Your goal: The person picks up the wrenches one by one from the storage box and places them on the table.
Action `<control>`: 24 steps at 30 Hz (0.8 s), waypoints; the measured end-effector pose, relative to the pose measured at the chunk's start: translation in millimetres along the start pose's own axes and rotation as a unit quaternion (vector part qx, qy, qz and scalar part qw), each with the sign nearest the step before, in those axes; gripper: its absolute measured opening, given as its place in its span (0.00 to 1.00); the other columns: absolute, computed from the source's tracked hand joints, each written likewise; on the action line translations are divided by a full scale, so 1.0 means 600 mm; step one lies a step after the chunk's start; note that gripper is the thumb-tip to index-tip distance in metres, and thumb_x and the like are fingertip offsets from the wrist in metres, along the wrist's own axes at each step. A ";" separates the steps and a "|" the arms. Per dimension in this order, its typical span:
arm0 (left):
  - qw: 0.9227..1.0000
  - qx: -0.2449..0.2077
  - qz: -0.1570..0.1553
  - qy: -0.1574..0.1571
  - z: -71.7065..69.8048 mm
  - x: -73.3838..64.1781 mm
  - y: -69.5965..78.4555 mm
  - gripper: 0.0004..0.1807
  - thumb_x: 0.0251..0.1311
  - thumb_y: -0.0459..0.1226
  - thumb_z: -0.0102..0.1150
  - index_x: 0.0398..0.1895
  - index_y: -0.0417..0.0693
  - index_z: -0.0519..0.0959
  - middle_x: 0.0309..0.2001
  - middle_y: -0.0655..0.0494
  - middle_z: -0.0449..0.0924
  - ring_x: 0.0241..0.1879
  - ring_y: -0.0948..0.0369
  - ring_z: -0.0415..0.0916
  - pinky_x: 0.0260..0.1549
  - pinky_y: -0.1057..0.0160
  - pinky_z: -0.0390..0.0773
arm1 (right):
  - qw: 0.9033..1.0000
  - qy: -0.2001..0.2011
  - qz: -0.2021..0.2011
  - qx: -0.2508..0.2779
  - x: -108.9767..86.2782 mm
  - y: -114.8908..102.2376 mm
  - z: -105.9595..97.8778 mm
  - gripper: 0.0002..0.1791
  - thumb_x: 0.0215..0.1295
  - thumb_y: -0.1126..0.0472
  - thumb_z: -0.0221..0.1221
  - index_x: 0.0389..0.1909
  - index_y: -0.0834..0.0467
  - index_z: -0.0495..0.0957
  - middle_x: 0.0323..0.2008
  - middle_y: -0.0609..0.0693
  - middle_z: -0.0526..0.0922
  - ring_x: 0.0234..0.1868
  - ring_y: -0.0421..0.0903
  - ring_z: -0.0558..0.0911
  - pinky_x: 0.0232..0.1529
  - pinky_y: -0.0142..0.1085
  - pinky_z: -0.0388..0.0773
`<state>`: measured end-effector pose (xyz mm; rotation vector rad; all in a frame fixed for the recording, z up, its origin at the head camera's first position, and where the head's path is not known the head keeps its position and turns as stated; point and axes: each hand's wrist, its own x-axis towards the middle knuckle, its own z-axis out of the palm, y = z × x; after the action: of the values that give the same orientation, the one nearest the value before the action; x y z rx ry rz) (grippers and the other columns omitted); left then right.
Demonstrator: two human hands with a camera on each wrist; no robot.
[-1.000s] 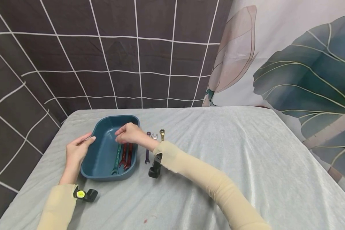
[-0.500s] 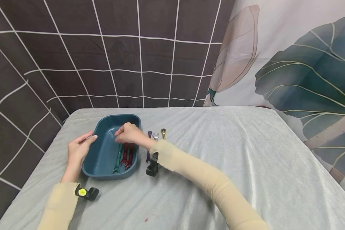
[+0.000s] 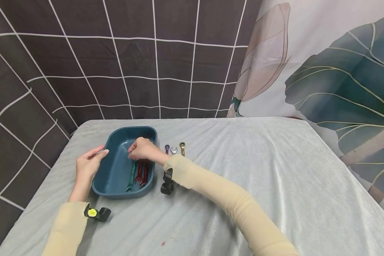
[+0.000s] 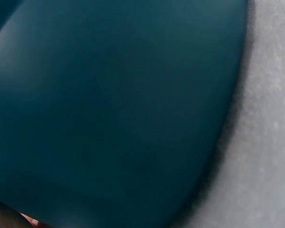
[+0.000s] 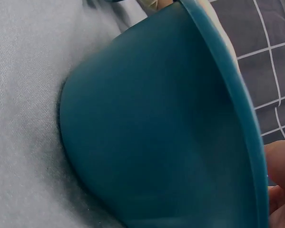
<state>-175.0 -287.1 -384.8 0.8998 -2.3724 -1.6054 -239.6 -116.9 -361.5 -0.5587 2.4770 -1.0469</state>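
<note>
A blue oval plastic basin (image 3: 113,177) stands at the table's left side. My left hand (image 3: 85,165) pinches its left rim between thumb and fingers. Inside the basin my right hand (image 3: 142,149) hangs over the right half, fingers bent and tips together; I cannot tell whether it holds anything. Below that hand lie a green wrench (image 3: 131,177) and two red wrenches (image 3: 138,176), their upper ends hidden. The left wrist view is filled by the basin's outer wall (image 4: 113,109). In the right wrist view, the right hand (image 5: 281,185) shows past the basin's rim.
Right of the basin, a purple wrench (image 3: 167,147), a silver wrench (image 3: 174,150) and a gold wrench (image 3: 182,146) lie on the grey cloth (image 3: 275,170), partly behind the right sleeve (image 3: 211,181). A dark grid-patterned curtain (image 3: 131,64) hangs behind the table.
The head view has shifted slightly. My right wrist has moved a little left and now covers more of the purple wrench. Both hands otherwise keep their places at the basin.
</note>
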 end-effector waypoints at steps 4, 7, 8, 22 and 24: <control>1.000 -0.001 0.001 -0.001 0.000 0.000 0.000 0.29 0.63 0.48 0.57 0.65 0.49 0.71 0.67 0.51 0.67 0.68 0.56 0.65 0.65 0.57 0.67 | 1.000 0.002 -0.003 -0.008 0.000 0.002 0.002 0.05 0.57 0.64 0.66 0.34 0.58 0.85 0.21 0.46 0.85 0.20 0.34 0.78 0.24 0.22 0.72; 1.000 -0.001 0.001 -0.001 0.000 0.000 -0.001 0.29 0.63 0.48 0.57 0.65 0.49 0.71 0.68 0.51 0.67 0.68 0.56 0.65 0.65 0.57 0.66 | 1.000 0.004 -0.008 -0.024 -0.002 0.003 0.002 0.05 0.57 0.63 0.67 0.34 0.58 0.86 0.20 0.45 0.84 0.21 0.34 0.79 0.24 0.23 0.72; 1.000 -0.001 0.001 -0.001 0.000 0.001 -0.001 0.28 0.63 0.48 0.57 0.65 0.49 0.71 0.68 0.51 0.67 0.68 0.56 0.64 0.66 0.57 0.66 | 1.000 0.004 -0.009 -0.029 -0.002 0.002 0.002 0.05 0.57 0.63 0.66 0.34 0.57 0.86 0.20 0.45 0.84 0.21 0.34 0.79 0.24 0.23 0.72; 1.000 0.001 0.001 0.004 0.002 0.002 -0.002 0.28 0.63 0.48 0.57 0.65 0.49 0.71 0.67 0.51 0.68 0.68 0.56 0.65 0.65 0.57 0.67 | 0.996 0.014 -0.013 -0.084 -0.005 0.001 0.008 0.11 0.58 0.63 0.65 0.17 0.56 0.82 0.14 0.44 0.80 0.17 0.36 0.77 0.19 0.24 0.66; 1.000 0.002 0.002 0.006 0.002 0.002 -0.002 0.28 0.63 0.48 0.58 0.65 0.49 0.71 0.67 0.51 0.68 0.67 0.57 0.66 0.64 0.57 0.68 | 0.996 0.017 -0.017 -0.091 -0.005 0.002 0.009 0.17 0.58 0.62 0.65 0.10 0.54 0.76 0.11 0.43 0.76 0.14 0.36 0.73 0.17 0.24 0.63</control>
<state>-175.8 -287.2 -386.6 0.9016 -2.3696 -1.5885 -234.5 -117.9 -365.1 -0.6441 2.6184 -0.8539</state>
